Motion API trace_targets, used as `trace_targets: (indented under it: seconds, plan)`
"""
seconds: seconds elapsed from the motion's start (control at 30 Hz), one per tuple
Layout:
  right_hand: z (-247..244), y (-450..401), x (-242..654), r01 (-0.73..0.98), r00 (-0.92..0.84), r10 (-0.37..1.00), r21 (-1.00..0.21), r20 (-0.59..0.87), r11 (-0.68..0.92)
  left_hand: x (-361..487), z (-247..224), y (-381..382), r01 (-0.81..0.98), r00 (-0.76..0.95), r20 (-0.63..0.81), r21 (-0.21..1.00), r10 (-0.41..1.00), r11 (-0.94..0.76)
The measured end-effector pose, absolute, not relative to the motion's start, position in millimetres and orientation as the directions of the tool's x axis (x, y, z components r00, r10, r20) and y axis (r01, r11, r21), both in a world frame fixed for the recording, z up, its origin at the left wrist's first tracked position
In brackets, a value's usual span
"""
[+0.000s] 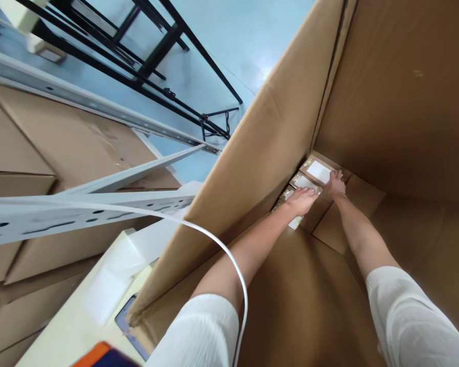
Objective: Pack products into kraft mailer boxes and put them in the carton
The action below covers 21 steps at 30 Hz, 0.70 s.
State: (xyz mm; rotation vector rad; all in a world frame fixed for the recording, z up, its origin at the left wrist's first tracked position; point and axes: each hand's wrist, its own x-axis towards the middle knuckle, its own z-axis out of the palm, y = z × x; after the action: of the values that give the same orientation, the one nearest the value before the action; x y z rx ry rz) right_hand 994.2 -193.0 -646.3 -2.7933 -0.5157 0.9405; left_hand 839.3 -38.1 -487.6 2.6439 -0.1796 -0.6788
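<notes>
Touching labelled box [319, 171], right hand [336, 184], long axis apparently slanting down-right

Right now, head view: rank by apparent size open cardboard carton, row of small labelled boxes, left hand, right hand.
1. Open cardboard carton
2. Row of small labelled boxes
3. Left hand and right hand: too close to rank

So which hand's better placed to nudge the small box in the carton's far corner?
Likely the right hand: it is at that box, while the left hand lies over the neighbouring boxes.
</notes>
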Motion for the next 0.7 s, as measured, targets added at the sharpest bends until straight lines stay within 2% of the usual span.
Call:
trace_targets:
  seconds: [0.13, 0.3, 0.47, 0.6, 0.7]
  plan:
    - [-641, -189, 1000, 0.192, 0.784, 0.319, -0.281, -0.532, -0.94, 841, -487, -35, -0.002, 0.882, -0.424, 0.429, -0.204, -0.903]
    - [-631, -180, 1001, -0.065, 0.858, 0.114, -0.326, -0.5, -0.943, 847, -483, -35, 0.0, 0.876, -0.436, 0.424, -0.204, -0.906]
    - [-621, -156, 979, -0.246, 0.862, -0.033, -0.359, -0.505, -0.9, 851, -478, -35, 0.026, 0.874, -0.447, 0.433, -0.189, -0.901]
    - [-621, -131, 958, -0.594, 0.704, -0.327, -0.27, -0.631, -0.758, 849, -475, -33, 0.046, 0.853, -0.493, 0.401, -0.173, -0.915]
    - [-626, -117, 954, -0.699, 0.577, -0.401, -0.176, -0.712, -0.693, 845, -474, -32, 0.052, 0.837, -0.518, 0.396, -0.176, -0.917]
